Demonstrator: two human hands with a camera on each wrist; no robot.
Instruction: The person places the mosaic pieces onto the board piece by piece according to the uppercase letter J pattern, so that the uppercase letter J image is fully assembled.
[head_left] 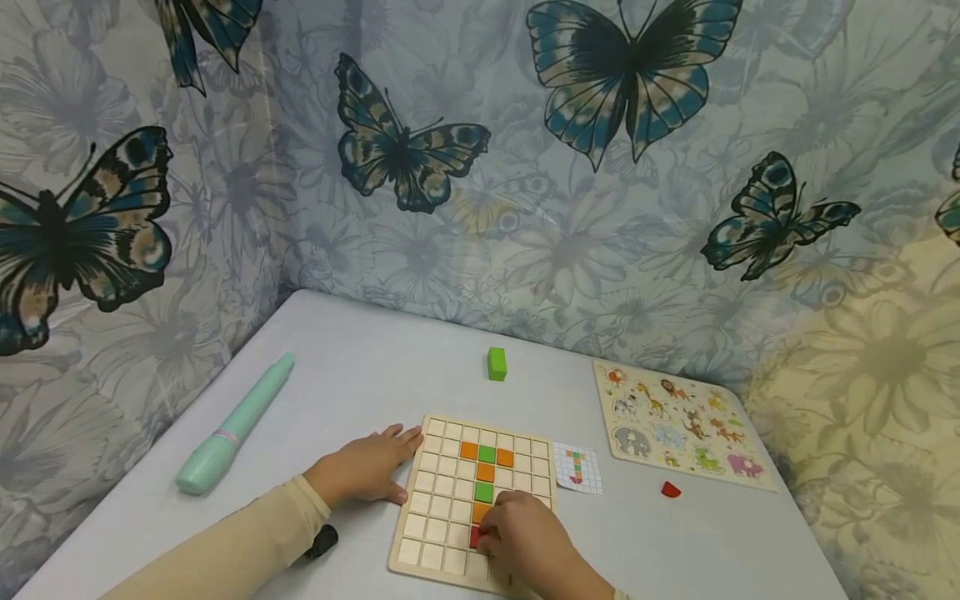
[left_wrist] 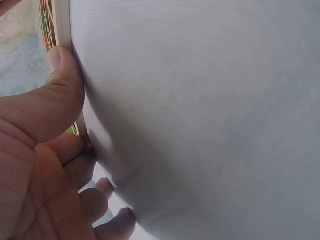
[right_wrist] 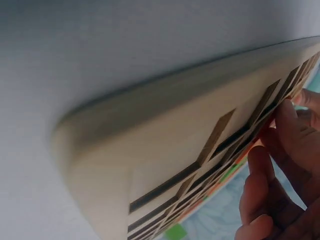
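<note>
A wooden grid board (head_left: 442,508) lies on the table, its square cells partly filled with orange, green and red tiles. Orange tiles (head_left: 506,458) flank a green tile (head_left: 487,454) in an upper row, and a column of orange and green runs down from there. At the bottom of that column, my right hand (head_left: 528,537) pinches a red tile (head_left: 475,537) at its cell; the fingers partly cover it. My left hand (head_left: 371,467) rests on the table with fingers spread, its thumb (left_wrist: 65,85) touching the board's left edge.
A small pattern card (head_left: 579,468) lies right of the board. Farther right are an animal puzzle (head_left: 675,425) and a red wedge-shaped piece (head_left: 671,490). A green block (head_left: 497,365) stands behind the board. To the left lie a mint-green tapered object (head_left: 236,425) and a black object (head_left: 322,542).
</note>
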